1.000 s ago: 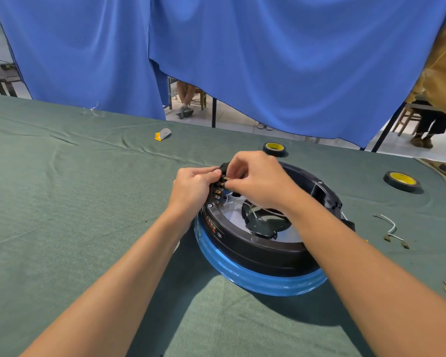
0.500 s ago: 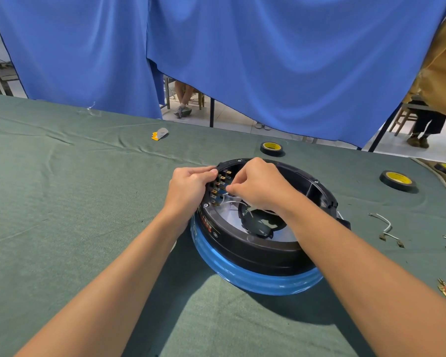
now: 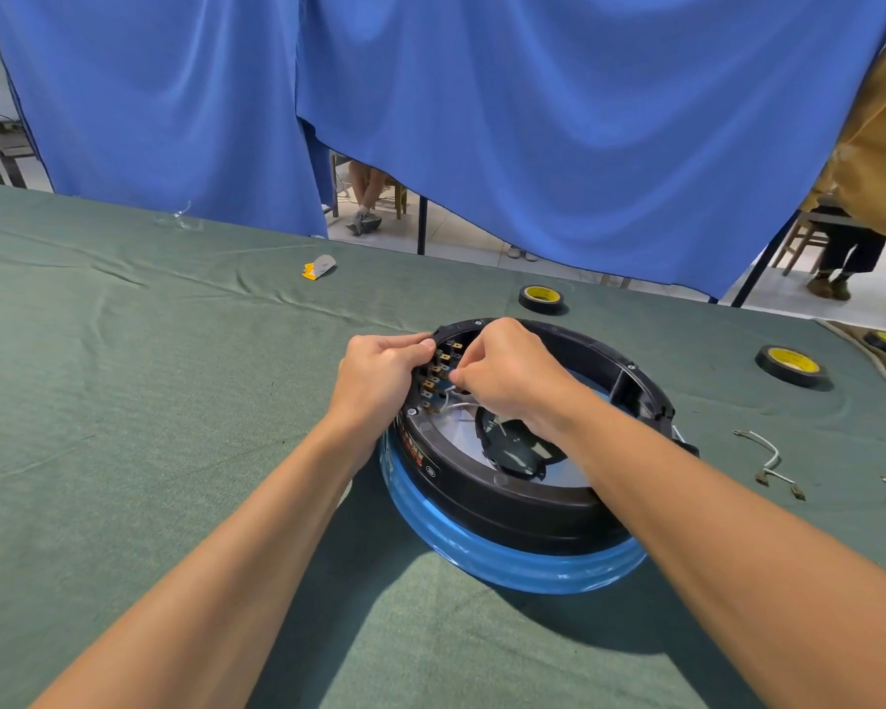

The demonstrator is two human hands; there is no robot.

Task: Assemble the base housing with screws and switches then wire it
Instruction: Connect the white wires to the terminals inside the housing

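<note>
Head view: the housing (image 3: pixel 482 498), a black ring on a blue base, sits on the green table (image 3: pixel 124 401) in front of the person. The left hand (image 3: pixel 379 376) curls over its far-left rim beside the brass terminals (image 3: pixel 438 371). The right hand (image 3: pixel 507 371), close beside it, pinches a white wire (image 3: pixel 456 399) at those terminals. Tape rolls (image 3: pixel 540 298) and loose wires (image 3: pixel 768 455) lie to the right.
</note>
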